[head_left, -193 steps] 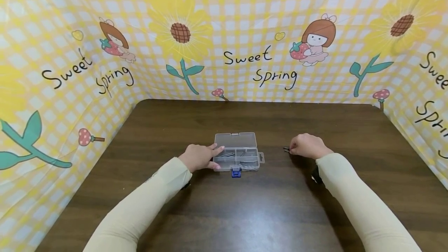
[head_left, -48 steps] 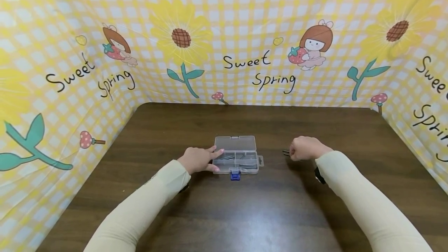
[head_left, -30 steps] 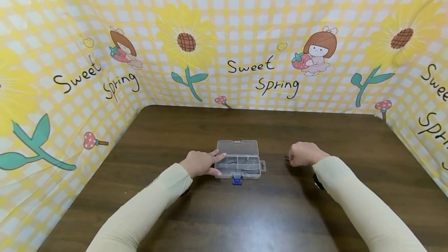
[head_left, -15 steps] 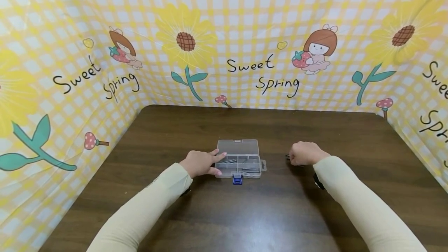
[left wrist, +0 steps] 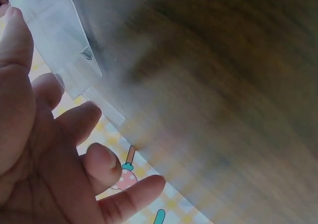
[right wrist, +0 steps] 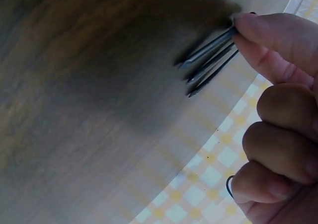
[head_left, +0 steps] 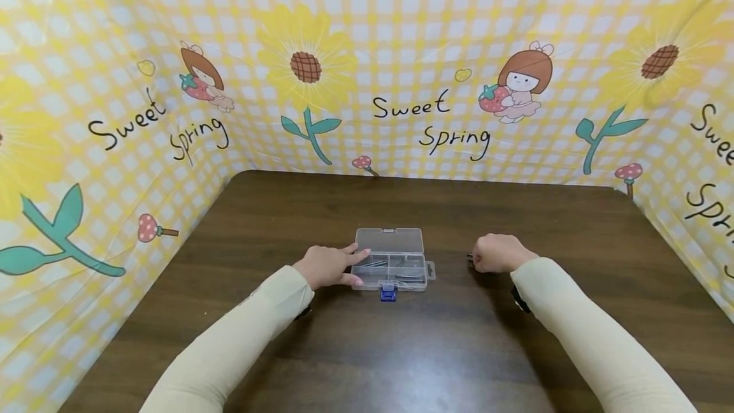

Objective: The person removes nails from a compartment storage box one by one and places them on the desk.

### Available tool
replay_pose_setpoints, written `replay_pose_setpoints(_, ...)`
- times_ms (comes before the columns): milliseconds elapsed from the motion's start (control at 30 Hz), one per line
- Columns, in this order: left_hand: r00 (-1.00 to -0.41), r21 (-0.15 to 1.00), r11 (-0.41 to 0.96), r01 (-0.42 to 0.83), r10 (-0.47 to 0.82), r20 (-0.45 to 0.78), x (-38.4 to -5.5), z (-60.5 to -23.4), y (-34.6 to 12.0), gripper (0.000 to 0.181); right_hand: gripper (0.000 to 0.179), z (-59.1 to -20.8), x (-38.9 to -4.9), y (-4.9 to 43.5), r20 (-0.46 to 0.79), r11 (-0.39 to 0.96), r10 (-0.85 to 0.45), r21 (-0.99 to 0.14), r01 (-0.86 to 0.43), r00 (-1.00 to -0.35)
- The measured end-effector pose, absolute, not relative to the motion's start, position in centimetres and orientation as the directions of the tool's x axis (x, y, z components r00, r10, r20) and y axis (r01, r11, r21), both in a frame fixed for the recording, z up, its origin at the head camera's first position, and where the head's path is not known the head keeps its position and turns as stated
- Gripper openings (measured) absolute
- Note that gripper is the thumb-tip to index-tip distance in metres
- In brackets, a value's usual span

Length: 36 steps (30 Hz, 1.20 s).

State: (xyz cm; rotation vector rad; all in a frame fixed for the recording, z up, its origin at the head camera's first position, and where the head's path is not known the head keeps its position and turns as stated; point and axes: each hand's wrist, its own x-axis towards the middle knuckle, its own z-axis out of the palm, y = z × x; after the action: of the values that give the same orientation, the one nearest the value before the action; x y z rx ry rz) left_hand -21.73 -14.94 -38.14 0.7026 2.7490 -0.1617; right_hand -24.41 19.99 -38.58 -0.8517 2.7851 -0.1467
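A clear plastic compartment box (head_left: 407, 271) sits on the brown table with its lid (head_left: 390, 241) folded back. Slim metal nails (head_left: 373, 264) lie inside it, and a blue latch (head_left: 388, 294) hangs at its front. My left hand (head_left: 325, 265) rests on the box's left end, index finger and thumb extended over its edge. To the right of the box, my right hand (head_left: 497, 253) is low over the table. In the right wrist view its thumb and forefinger pinch slim dark nails (right wrist: 208, 50), points outward, their other ends hidden by the fingertips; the remaining fingers are curled.
A hanging tab (head_left: 430, 270) sticks out from the box's right side. Yellow checked cloth (head_left: 424, 50) with printed flowers stands around the back and sides of the table (head_left: 436, 209).
My right hand's fingers are curled tighter than in the oldest frame, and less of the nails shows than 1.6 seconds ago. The left hand stays on the box. The head view has tilted slightly.
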Motion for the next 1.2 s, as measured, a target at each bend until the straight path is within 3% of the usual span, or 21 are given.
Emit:
replay_pose_setpoints(333,-0.827,-0.064,0.853,0.518,0.481,-0.292,-21.4,-38.8,-15.4,0.073,0.043,-38.9,-24.2,20.2,-0.169,0.824,-0.565,-0.164,-0.542,-0.807)
replay_pose_setpoints(533,-0.810,0.004,0.852,0.524,0.500,-0.305,-21.6,-38.6,-15.2,0.072,0.042,-38.5,-24.5,19.9,-0.192,0.848,-0.528,-0.166,-0.503,-0.827)
replay_pose_setpoints(633,-0.809,0.029,0.858,0.513,0.495,-0.318,-21.8,-38.4,-15.1,0.073,0.031,-37.8,-24.8,19.2,-0.166,0.862,-0.501,-0.181,-0.474,-0.849)
replay_pose_setpoints(767,-0.810,0.017,0.859,0.511,0.488,-0.325,-22.0,-38.4,-15.0,0.074,0.011,-37.2,-25.0,18.0,-0.117,0.850,-0.507,-0.236,-0.471,-0.854)
replay_pose_setpoints(900,-0.810,0.026,0.857,0.514,0.496,-0.312,-22.0,-38.5,-15.0,0.073,0.019,-37.5,-24.7,17.0,-0.076,0.812,-0.536,-0.321,-0.488,-0.841)
replay_pose_setpoints(1200,-0.804,0.067,0.862,0.502,0.494,-0.329,-21.8,-38.5,-15.3,0.074,0.016,-38.5,-23.8,14.3,0.016,0.736,-0.568,-0.438,-0.516,-0.823)
